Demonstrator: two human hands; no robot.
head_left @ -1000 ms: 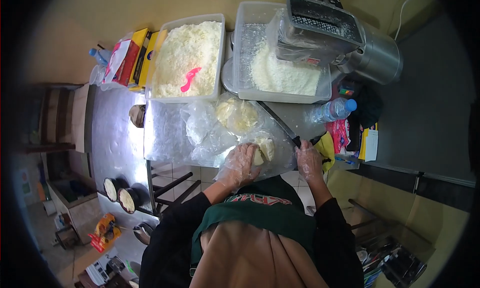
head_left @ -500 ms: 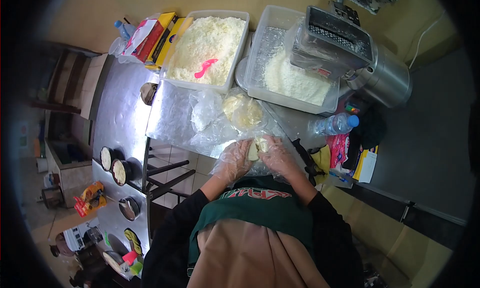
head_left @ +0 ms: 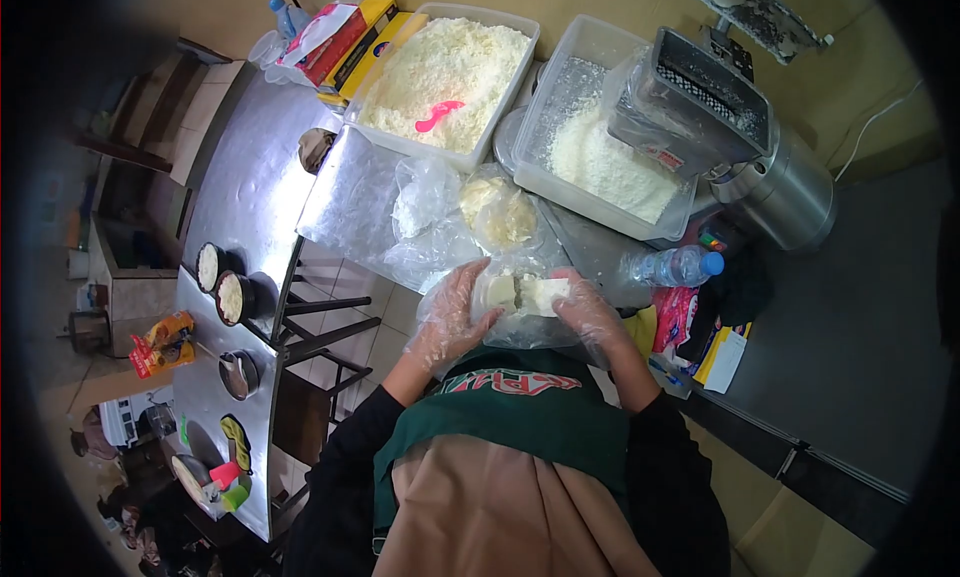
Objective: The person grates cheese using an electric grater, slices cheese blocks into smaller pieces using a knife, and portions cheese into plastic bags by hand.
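Observation:
Both hands wear clear plastic gloves and are in front of the apron. My left hand [head_left: 455, 312] curves around a pale piece of cheese [head_left: 502, 293], fingers above and thumb below. In my right hand [head_left: 590, 312] is a whiter piece of cheese [head_left: 547, 295], gripped at its outer end. The pieces' rough broken sides face each other, close together. Clear plastic [head_left: 530, 330] lies under and around them. Just beyond, on the metal table, are a plastic bag with pale yellowish contents [head_left: 500, 217] and a crumpled clear bag [head_left: 420, 197].
At the back stand a tub of white shreds [head_left: 440, 72] with a pink scoop [head_left: 438, 116] and another tub [head_left: 610, 172] under a metal grating machine [head_left: 715, 97]. A water bottle [head_left: 675, 267] lies right. Filled round pans [head_left: 230, 297] sit on the left table.
My hands have drawn apart and the cheese, held close between them before, now shows as two flat-lying pieces with broken faces. The view has shifted slightly.

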